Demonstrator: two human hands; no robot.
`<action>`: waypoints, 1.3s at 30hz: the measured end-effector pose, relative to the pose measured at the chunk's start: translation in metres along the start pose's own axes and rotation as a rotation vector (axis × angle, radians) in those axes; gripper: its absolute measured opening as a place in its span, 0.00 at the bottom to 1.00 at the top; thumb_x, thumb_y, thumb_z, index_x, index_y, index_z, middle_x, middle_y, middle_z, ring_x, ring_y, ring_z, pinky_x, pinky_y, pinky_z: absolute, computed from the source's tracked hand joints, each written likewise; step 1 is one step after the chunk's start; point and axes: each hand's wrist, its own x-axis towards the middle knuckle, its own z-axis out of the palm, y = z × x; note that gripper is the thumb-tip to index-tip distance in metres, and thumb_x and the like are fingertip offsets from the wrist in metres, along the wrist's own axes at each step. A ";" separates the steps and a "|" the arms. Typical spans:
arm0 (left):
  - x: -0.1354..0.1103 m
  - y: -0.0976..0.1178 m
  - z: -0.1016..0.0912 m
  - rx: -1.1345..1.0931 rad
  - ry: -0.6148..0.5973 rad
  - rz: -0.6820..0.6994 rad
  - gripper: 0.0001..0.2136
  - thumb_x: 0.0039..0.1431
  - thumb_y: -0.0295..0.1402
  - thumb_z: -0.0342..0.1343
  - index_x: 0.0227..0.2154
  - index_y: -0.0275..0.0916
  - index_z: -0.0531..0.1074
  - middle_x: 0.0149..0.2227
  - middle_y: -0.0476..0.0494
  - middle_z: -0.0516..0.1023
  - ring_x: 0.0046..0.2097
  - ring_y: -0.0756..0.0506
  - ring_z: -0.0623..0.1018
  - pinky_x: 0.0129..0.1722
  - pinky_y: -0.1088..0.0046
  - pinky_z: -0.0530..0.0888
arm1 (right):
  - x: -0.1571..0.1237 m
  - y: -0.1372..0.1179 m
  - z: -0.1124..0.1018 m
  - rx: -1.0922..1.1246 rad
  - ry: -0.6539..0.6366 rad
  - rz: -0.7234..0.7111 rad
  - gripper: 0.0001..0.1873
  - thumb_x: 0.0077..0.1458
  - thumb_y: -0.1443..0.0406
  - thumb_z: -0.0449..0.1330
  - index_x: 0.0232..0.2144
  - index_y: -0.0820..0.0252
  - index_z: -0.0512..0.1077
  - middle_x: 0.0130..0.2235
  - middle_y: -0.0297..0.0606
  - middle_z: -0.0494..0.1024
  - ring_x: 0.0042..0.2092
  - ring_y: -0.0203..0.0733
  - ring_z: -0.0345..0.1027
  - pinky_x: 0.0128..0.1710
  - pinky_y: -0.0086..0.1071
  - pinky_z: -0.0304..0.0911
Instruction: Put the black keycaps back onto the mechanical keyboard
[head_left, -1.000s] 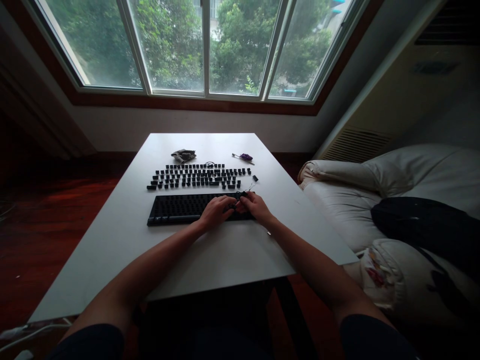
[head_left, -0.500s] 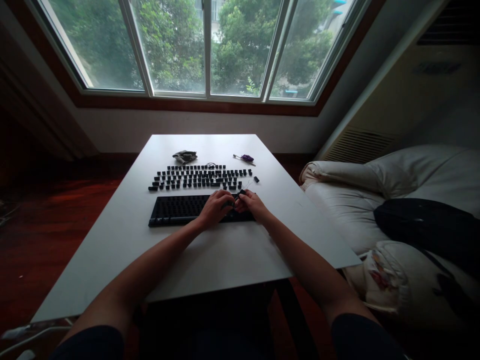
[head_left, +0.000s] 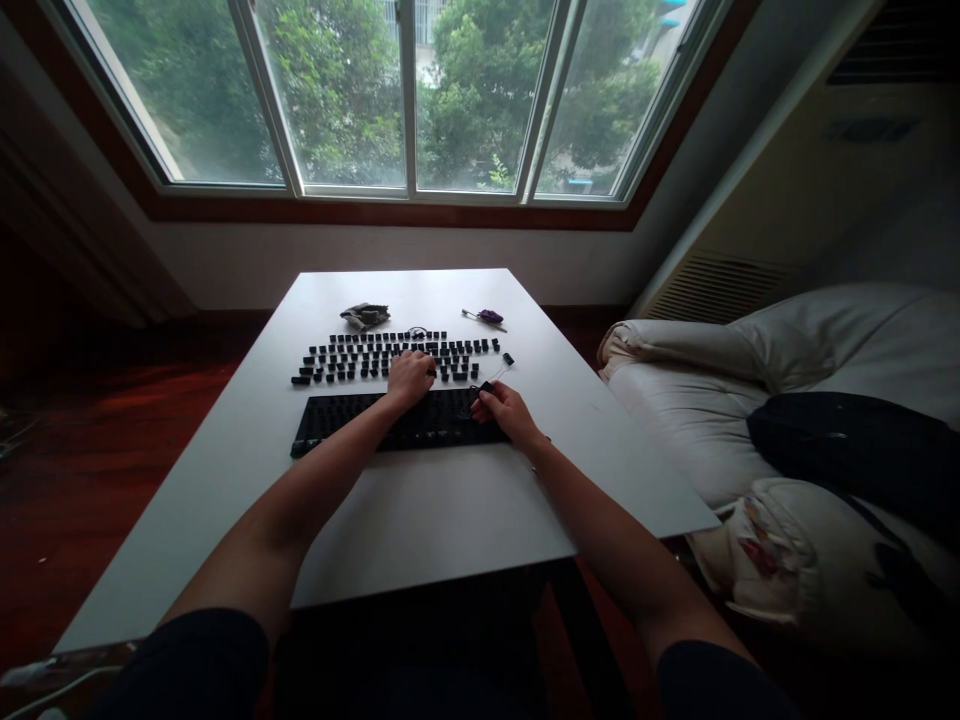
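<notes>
A black keyboard (head_left: pixel 360 420) lies across the white table, its switches showing where keycaps are off. Beyond it, black keycaps (head_left: pixel 352 358) stand in several rows. My left hand (head_left: pixel 409 378) is over the front rows, fingers bent together round what looks like a small black keycap (head_left: pixel 431 373); its fingertips are partly hidden. Above the keyboard's right part, my right hand (head_left: pixel 502 407) pinches a keycap puller (head_left: pixel 486 388), a dark handle with thin wires pointing up and right. One keycap (head_left: pixel 508 358) sits apart at the right of the rows.
On the white table (head_left: pixel 435 510), a crumpled grey-green cloth or glove (head_left: pixel 365 316) lies far left. A brush (head_left: pixel 472 316) and a purple item (head_left: pixel 490 317) lie far right. A pale sofa (head_left: pixel 675 400) with a dark bag (head_left: pixel 847 440) stands right of the table.
My left hand has moved left and away from me, from beside the right hand over the keyboard to the keycap rows. My right hand stays nearly in place with the puller.
</notes>
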 end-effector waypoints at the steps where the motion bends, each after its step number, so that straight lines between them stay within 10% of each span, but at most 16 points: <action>1: 0.002 0.001 0.002 0.005 -0.010 -0.002 0.07 0.56 0.33 0.60 0.38 0.43 0.78 0.45 0.39 0.79 0.51 0.35 0.71 0.50 0.58 0.65 | 0.000 0.000 0.000 -0.004 -0.007 -0.002 0.16 0.57 0.53 0.63 0.36 0.58 0.66 0.31 0.36 0.82 0.27 0.37 0.76 0.27 0.29 0.73; 18: 0.004 0.001 0.004 -0.060 -0.030 -0.036 0.11 0.55 0.31 0.60 0.42 0.42 0.77 0.41 0.41 0.78 0.46 0.38 0.72 0.46 0.62 0.67 | 0.000 0.002 -0.003 -0.032 -0.037 -0.018 0.15 0.58 0.53 0.62 0.36 0.58 0.67 0.32 0.36 0.81 0.27 0.36 0.76 0.28 0.29 0.72; 29: -0.076 0.023 -0.033 -0.258 -0.127 0.421 0.07 0.63 0.38 0.57 0.39 0.43 0.77 0.41 0.43 0.76 0.45 0.42 0.74 0.48 0.63 0.69 | 0.002 -0.008 0.006 -0.209 -0.219 0.012 0.08 0.57 0.60 0.62 0.36 0.57 0.69 0.30 0.33 0.81 0.28 0.38 0.76 0.28 0.29 0.72; 39: -0.095 0.029 -0.030 -0.147 -0.166 0.433 0.10 0.56 0.40 0.65 0.38 0.42 0.74 0.42 0.42 0.75 0.45 0.40 0.74 0.45 0.63 0.69 | 0.010 -0.023 0.009 -0.297 -0.418 0.069 0.07 0.57 0.62 0.63 0.35 0.58 0.71 0.30 0.34 0.81 0.27 0.37 0.75 0.27 0.28 0.71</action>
